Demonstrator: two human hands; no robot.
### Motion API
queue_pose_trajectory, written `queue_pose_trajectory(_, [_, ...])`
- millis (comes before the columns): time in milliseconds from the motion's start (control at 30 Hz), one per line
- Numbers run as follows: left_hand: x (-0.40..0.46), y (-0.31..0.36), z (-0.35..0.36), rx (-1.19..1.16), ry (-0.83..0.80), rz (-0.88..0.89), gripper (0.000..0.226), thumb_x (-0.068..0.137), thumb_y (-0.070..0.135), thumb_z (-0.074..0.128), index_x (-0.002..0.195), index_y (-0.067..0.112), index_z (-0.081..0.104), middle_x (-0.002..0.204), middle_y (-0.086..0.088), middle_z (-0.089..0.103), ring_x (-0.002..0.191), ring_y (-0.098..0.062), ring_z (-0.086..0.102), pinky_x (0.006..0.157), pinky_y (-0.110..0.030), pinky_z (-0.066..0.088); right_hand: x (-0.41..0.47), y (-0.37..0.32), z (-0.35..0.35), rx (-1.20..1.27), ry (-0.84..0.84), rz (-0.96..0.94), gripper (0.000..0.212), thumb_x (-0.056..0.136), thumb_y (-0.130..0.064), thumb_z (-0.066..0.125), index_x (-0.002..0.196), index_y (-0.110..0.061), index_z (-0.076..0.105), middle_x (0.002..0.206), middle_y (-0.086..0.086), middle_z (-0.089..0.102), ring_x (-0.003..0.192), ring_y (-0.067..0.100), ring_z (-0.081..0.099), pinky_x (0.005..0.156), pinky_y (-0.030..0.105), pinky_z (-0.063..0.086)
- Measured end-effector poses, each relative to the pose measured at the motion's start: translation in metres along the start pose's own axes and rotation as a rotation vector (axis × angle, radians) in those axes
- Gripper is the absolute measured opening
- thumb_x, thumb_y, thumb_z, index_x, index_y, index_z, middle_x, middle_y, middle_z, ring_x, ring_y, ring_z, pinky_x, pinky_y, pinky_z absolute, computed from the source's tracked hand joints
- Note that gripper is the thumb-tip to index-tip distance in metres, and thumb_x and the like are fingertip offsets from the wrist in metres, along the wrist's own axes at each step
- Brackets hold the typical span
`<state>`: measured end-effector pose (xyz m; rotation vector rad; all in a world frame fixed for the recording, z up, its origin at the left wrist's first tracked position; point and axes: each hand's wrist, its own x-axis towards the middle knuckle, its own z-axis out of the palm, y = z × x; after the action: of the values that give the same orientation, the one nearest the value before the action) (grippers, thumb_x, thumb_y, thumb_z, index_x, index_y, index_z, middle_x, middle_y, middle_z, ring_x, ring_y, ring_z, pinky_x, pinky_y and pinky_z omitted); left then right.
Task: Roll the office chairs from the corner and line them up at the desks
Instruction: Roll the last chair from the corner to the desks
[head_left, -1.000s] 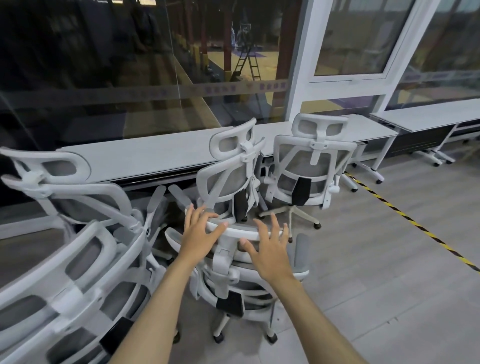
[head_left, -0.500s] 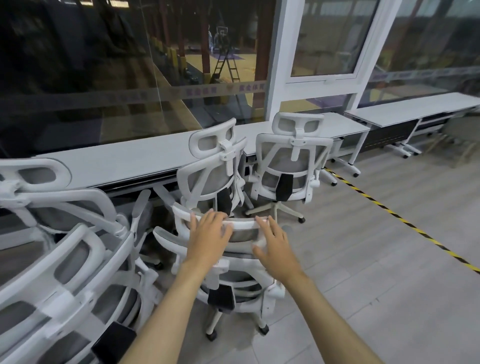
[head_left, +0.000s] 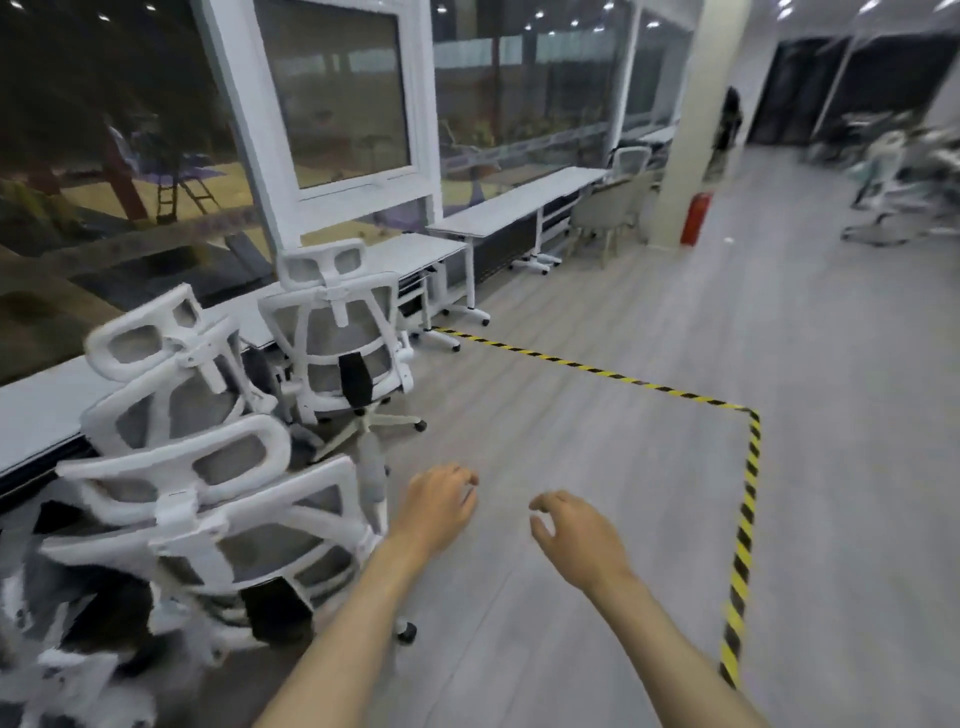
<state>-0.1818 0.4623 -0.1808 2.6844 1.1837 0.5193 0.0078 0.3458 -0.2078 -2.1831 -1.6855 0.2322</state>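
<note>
Three white mesh office chairs stand at the left by the long white desk. The nearest chair faces away from me, a second chair is behind it, and a third chair sits pushed up to the desk. My left hand hovers just right of the nearest chair, not touching it, fingers loosely curled and holding nothing. My right hand floats over the floor, fingers apart and empty.
More white desks run along the glass wall toward a white pillar with a red fire extinguisher. Yellow-black tape marks the grey floor. A beige chair sits by the far desk; blurred chairs stand at far right.
Both hands have come off the nearest chair's headrest. The view has swung to the right, so the chairs now sit at the left and the open floor and far room show.
</note>
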Motion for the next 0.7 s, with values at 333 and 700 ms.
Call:
queue_pose_trajectory(333, [-0.046, 0.361, 0.123, -0.049, -0.267, 0.585, 0.019, 0.097, 0.036, 0.05, 0.106, 0.025, 0.063, 0.105, 0.005, 0.067, 0.098, -0.021, 0.063, 0.08, -0.04, 0.051, -0.311, 0.231, -0.119, -0.08, 0.191, 0.605, 0.031, 0.101, -0.039, 0.045, 0.126, -0.027, 0.06, 0.12, -0.005, 0.069, 0.103, 0.024, 0.067, 0.081, 0.036, 0.054])
queue_pose_trajectory(700, [-0.185, 0.725, 0.216, -0.087, -0.478, 1.226, 0.018, 0.097, 0.035, 0.052, 0.108, 0.025, 0.063, 0.108, 0.002, 0.066, 0.103, -0.025, 0.063, 0.08, -0.037, 0.051, -0.649, 0.357, -0.2, -0.06, 0.423, 1.295, 0.028, 0.098, -0.036, 0.049, 0.118, -0.027, 0.066, 0.114, -0.003, 0.073, 0.104, 0.025, 0.068, 0.079, 0.033, 0.05])
